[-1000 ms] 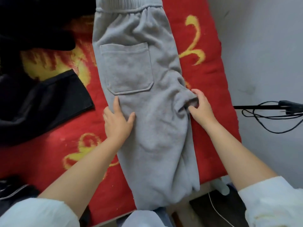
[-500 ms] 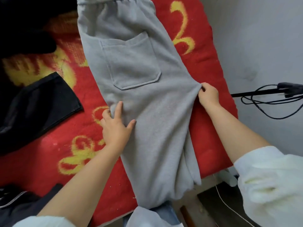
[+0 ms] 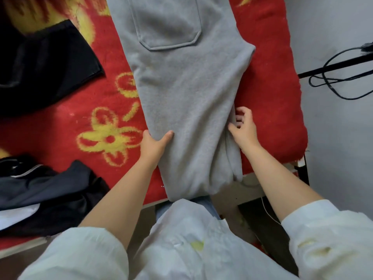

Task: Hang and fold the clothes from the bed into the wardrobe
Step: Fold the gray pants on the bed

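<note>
Since the earlier frames both hands had slid down the grey sweatpants [image 3: 187, 93] toward the near edge of the bed [image 3: 270, 110]. The left hand [image 3: 154, 145], formerly flat on the cloth, now gripped the left edge of the leg, thumb on top. The right hand [image 3: 243, 128] lay at the right edge, fingers loosely curled and touching the fabric without a clear hold. The pants lay lengthwise near the bed's right edge, cuffs overhanging. This suggested the legs were about to be folded upward. Black garments [image 3: 44, 63] lay at left.
</note>
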`<control>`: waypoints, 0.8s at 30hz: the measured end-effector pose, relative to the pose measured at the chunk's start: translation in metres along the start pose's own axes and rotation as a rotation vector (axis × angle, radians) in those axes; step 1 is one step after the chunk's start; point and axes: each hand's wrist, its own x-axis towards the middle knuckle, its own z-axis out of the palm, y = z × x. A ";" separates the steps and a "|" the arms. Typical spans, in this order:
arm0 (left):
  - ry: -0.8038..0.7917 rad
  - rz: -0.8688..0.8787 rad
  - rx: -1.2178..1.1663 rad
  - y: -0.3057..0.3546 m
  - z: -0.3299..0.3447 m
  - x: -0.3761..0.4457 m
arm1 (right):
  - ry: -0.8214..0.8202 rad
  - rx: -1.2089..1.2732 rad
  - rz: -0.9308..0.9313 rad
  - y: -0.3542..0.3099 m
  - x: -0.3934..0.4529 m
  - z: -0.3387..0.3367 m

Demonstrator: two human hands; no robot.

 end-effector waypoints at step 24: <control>-0.137 0.055 0.102 -0.150 0.037 -0.082 | 0.009 0.023 0.365 0.156 -0.130 -0.008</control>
